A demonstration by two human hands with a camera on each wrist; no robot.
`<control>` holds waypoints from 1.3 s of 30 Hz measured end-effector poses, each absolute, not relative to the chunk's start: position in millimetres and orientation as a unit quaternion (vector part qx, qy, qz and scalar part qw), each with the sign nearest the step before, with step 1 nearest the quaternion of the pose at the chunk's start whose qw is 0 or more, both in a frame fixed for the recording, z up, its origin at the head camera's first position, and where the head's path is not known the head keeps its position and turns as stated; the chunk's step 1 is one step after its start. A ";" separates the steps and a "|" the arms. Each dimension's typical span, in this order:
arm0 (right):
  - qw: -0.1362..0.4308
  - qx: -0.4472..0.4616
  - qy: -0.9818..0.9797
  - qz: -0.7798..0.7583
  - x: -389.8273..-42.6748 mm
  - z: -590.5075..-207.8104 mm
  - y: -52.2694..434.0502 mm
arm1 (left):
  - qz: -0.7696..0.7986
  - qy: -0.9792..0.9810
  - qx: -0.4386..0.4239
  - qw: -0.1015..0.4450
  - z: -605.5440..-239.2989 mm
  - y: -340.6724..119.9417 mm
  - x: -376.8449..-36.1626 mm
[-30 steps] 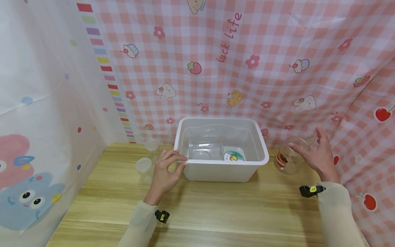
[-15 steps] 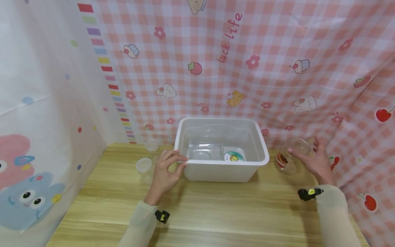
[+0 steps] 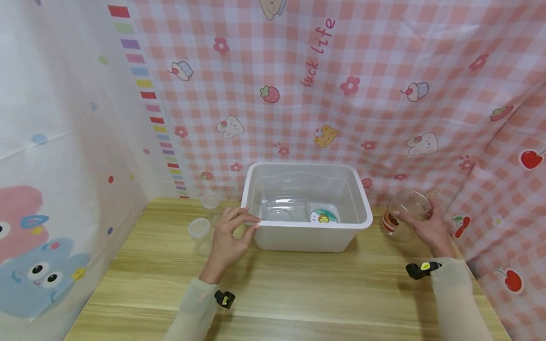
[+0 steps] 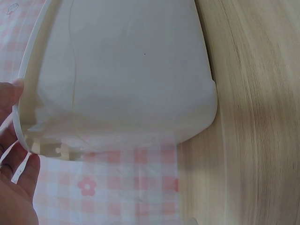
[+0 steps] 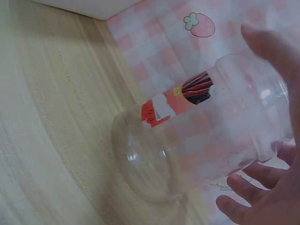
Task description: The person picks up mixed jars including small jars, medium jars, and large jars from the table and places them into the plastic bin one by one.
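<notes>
My left hand (image 3: pixel 230 237) pinches the near left rim corner of a white plastic bin (image 3: pixel 304 239), thumb on one side and fingers on the other, as the left wrist view also shows. To the bin's right a clear jar (image 5: pixel 187 140) with a red and orange label stands upright on the table. Around its upper part my right hand (image 3: pixel 432 231) spreads, thumb in front and fingers behind. In the right wrist view the thumb (image 5: pixel 269 44) looks apart from the jar, while fingertips are close to its neck; contact cannot be made out.
Inside the bin lie a clear jar (image 3: pixel 283 204) on its side and a round green-and-white piece (image 3: pixel 323 216). Left of the bin stand two small clear containers, a near one (image 3: pixel 199 228) and a far one (image 3: pixel 211 200). A checked pink cloth (image 3: pixel 294 118) hangs behind the wooden table (image 3: pixel 298 293).
My right hand has moved left and down, bringing its thumb and fingers around the labelled jar. The left hand, bin and jar have stayed in place.
</notes>
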State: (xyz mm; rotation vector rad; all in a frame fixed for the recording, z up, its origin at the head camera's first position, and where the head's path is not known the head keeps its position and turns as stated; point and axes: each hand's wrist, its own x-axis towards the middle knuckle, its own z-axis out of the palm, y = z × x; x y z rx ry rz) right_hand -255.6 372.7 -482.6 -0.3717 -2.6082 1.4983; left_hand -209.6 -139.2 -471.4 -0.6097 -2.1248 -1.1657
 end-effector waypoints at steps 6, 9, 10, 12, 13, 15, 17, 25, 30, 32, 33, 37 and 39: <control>0.063 -0.137 -0.861 0.485 -254.6 -487.3 371.4 | -0.446 -0.805 -0.233 0.314 -472.1 -139.4 -209.6; 0.068 -0.139 -0.864 0.479 -254.2 -488.1 371.4 | -0.446 -0.806 -0.232 0.312 -472.5 -139.6 -209.9; 0.069 -0.140 -0.866 0.476 -254.0 -488.0 371.4 | -0.446 -0.807 -0.231 0.311 -472.9 -139.7 -210.0; 0.069 -0.146 -0.870 0.465 -253.6 -487.7 371.2 | -0.445 -0.807 -0.231 0.312 -473.4 -139.9 -210.2; 0.069 -0.148 -0.872 0.462 -253.1 -487.5 371.1 | -0.445 -0.807 -0.231 0.312 -473.7 -140.0 -210.3; 0.067 -0.151 -0.873 0.458 -252.4 -487.0 370.8 | -0.444 -0.807 -0.230 0.313 -473.7 -140.0 -210.4; 0.066 -0.150 -0.872 0.461 -251.6 -486.7 370.5 | -0.442 -0.808 -0.231 0.315 -473.7 -140.1 -210.5; 0.052 -0.144 -0.870 0.469 -248.1 -484.5 368.6 | -0.437 -0.808 -0.234 0.320 -472.6 -139.7 -210.4; 0.047 -0.142 -0.873 0.463 -246.6 -483.1 367.4 | -0.436 -0.808 -0.235 0.320 -473.0 -139.8 -211.1; 0.047 -0.140 -0.876 0.459 -245.9 -482.6 366.9 | -0.436 -0.807 -0.235 0.320 -473.1 -139.9 -211.1; 0.048 -0.139 -0.878 0.456 -245.5 -482.4 366.6 | -0.436 -0.807 -0.236 0.321 -473.2 -140.0 -211.2; 0.049 -0.139 -0.883 0.445 -244.2 -480.8 365.3 | -0.436 -0.807 -0.237 0.321 -473.3 -140.0 -211.1; 0.051 -0.138 -0.885 0.441 -243.8 -479.4 364.5 | -0.435 -0.807 -0.237 0.320 -473.4 -140.0 -211.3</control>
